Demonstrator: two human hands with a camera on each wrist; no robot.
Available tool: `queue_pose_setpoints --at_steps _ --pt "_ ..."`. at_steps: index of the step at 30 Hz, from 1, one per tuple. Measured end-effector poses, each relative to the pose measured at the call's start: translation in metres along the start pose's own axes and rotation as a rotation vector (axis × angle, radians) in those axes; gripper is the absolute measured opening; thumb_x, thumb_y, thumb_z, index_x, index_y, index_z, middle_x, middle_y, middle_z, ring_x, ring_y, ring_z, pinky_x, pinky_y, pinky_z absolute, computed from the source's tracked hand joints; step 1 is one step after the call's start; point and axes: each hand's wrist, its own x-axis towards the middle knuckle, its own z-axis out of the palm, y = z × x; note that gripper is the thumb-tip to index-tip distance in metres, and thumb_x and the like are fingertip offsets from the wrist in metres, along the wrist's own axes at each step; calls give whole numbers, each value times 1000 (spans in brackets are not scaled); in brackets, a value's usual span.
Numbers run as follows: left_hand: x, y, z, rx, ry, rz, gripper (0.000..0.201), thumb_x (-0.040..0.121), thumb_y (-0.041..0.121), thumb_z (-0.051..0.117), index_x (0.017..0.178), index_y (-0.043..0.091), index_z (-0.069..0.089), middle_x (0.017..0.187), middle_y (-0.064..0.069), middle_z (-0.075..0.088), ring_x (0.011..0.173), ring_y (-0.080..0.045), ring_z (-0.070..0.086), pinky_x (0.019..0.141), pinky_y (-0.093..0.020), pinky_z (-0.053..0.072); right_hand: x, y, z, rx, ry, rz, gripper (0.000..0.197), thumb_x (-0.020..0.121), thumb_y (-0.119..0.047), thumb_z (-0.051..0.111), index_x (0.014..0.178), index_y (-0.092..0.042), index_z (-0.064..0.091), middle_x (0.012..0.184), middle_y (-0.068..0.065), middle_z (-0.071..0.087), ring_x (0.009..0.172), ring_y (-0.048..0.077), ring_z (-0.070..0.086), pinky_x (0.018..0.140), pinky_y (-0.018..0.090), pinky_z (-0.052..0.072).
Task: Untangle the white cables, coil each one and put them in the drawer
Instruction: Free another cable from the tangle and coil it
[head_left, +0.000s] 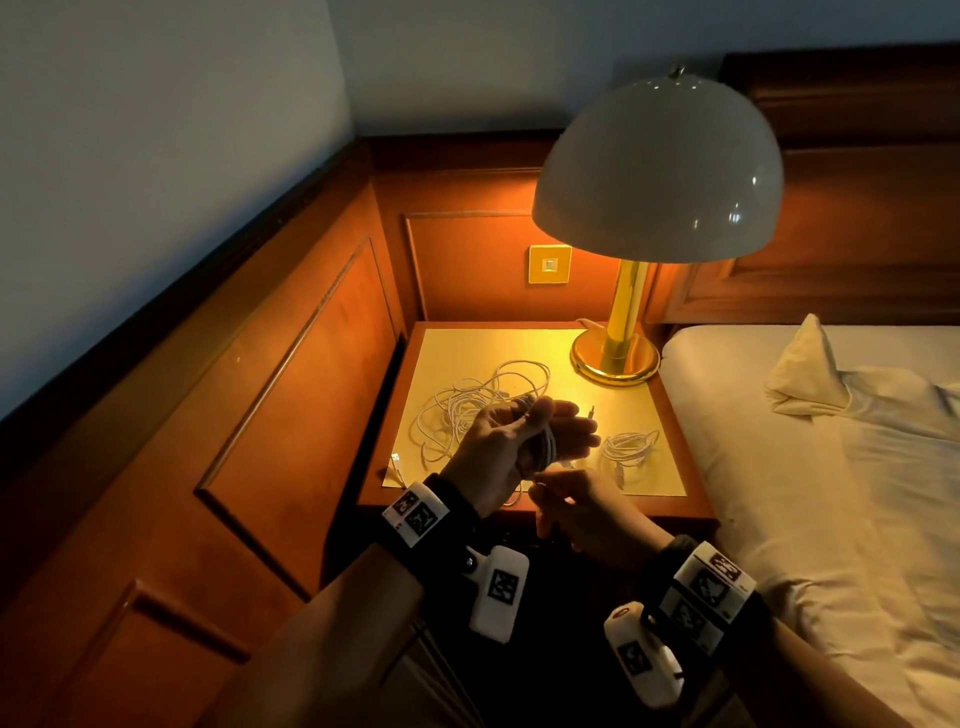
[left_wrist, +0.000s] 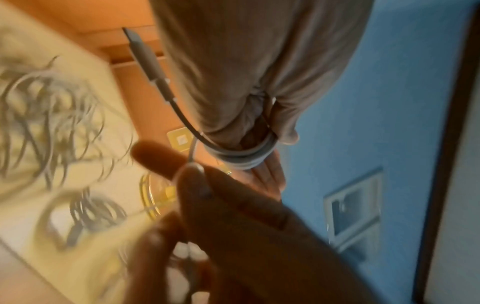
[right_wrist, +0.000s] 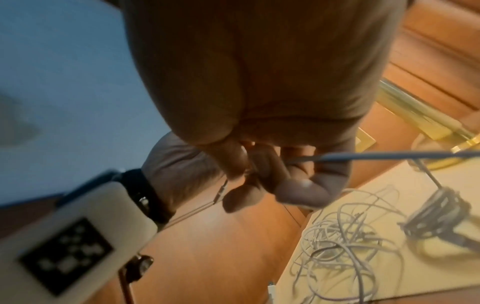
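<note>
Left hand (head_left: 511, 441) raised palm-up, fingers (head_left: 579, 428) straight, white cable (head_left: 546, 446) looped around them – right hand (head_left: 587, 512) just below, fingers pinching its loose end.

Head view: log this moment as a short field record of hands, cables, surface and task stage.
left hand: raised, fingers straight, cable being coiled wound round it
right hand: pinches the cable's free run below the left hand
tangled cables: loose heap on the nightstand top
finished coil: lies to the right of the hands
lamp: lit, at the back right corner
drawer: not clearly seen
stage: one coiled, one being coiled, none stowed
</note>
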Motion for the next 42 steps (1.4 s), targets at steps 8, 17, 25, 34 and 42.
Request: queue_pose_setpoints --at_steps 8,17,25,34,42 --pt "4 -3 -14 1064 16 -24 15 100 2 47 99 0 62 100 -13 63 90 -25 63 82 -44 57 0 10 -23 -181 154 -278 18 85 -39 64 90 -22 71 79 -11 66 70 9 63 63 34 57" --pt "-14 6 -17 335 -233 -348 52 107 42 32 91 5 65 61 -4 52 40 -9 41 44 -24 27 5 7 -38 36 405 -319 26 79 -40 68 90 -17 68 89 -9 69 90 10 66 78 13 51" --pt "-16 -7 10 -371 -306 -165 34 106 28 38 106 1 59 71 -8 66 58 -15 63 57 -25 49 7 4 -12 708 287 -230 28 86 -8 56 101 -23 73 102 15 67 91 29 66 71 47 57" --pt "2 -1 11 327 46 116 31 106 13 43 116 -13 57 106 -24 72 99 -31 73 87 -35 59 -2 3 -2 35 134 -76 17 96 -5 55 103 -18 65 75 -11 61 61 -4 59 56 14 46" --pt "6 4 0 1293 39 -9 14 101 0 44 94 3 55 85 -2 50 75 -17 48 64 -29 48 1 15 -23 -263 157 -219 24 86 -16 71 107 -26 70 93 -12 71 84 4 68 74 31 59"
